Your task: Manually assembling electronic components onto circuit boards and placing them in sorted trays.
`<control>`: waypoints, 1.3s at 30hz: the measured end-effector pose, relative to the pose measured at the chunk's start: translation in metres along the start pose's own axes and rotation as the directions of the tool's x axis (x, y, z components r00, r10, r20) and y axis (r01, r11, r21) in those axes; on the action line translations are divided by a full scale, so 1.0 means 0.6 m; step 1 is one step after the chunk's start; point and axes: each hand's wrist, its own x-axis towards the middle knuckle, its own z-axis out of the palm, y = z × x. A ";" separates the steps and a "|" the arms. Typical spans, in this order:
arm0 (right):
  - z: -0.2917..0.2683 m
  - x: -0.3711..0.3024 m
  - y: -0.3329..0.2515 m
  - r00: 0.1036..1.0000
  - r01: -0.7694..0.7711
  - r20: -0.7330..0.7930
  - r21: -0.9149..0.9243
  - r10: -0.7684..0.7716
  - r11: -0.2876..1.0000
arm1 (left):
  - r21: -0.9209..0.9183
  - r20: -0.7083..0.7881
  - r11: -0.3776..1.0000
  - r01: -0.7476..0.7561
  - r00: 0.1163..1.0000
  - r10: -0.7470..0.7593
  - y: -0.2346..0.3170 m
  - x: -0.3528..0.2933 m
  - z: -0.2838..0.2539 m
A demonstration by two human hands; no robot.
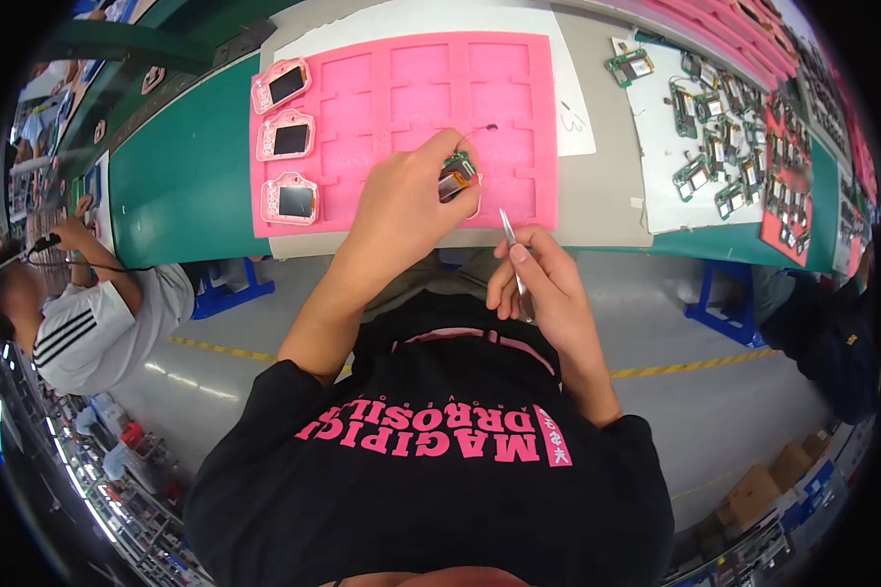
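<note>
Could snag loose wire point(490, 127) by turning board point(460, 163), clamped in fingers of left hand point(413, 188), toward tweezers point(508, 229), pinched in fingers of right hand point(550, 278).

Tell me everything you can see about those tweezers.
The tweezers are slim, silver and metallic-looking, with a narrow pointed end. The right hand grips them between thumb and fingers, tip pointing away from the person. The tip shows over the pink tray's near edge; whether the prongs touch is too small to tell.
</note>
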 end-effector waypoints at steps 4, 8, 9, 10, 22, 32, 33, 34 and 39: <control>0.019 0.021 0.001 0.996 -0.070 0.052 0.038 0.068 0.997 | -0.284 0.113 0.947 0.152 0.986 -0.124 -0.008 -0.001 -0.011; 0.034 0.040 0.006 0.993 -0.060 0.110 0.064 0.053 0.996 | -0.381 0.072 0.919 0.105 0.994 -0.084 -0.019 -0.004 -0.009; 0.036 0.041 0.006 0.992 -0.064 0.113 0.068 0.056 0.996 | -0.378 0.074 0.919 0.110 0.993 -0.089 -0.020 -0.004 -0.009; 0.036 0.041 0.007 0.992 -0.066 0.111 0.068 0.058 0.995 | -0.381 0.073 0.917 0.116 0.993 -0.096 -0.021 -0.005 -0.009; 0.047 0.043 0.015 0.997 -0.052 0.066 0.074 0.047 0.996 | -0.390 0.041 0.913 0.122 0.993 -0.115 -0.024 -0.009 -0.005; 0.046 0.048 0.014 0.997 -0.050 0.057 0.094 0.045 0.994 | -0.358 0.013 0.928 0.105 0.994 -0.107 -0.018 -0.015 -0.002; 0.046 0.048 0.014 0.997 -0.057 0.059 0.093 0.052 0.994 | -0.359 0.015 0.927 0.113 0.993 -0.116 -0.017 -0.015 -0.002; 0.047 0.048 0.014 0.997 -0.056 0.059 0.093 0.051 0.994 | -0.358 0.015 0.927 0.112 0.993 -0.115 -0.018 -0.015 -0.002; 0.049 0.046 0.016 0.998 -0.031 0.049 0.078 0.027 0.996 | -0.388 0.026 0.914 0.116 0.993 -0.115 -0.025 -0.019 -0.004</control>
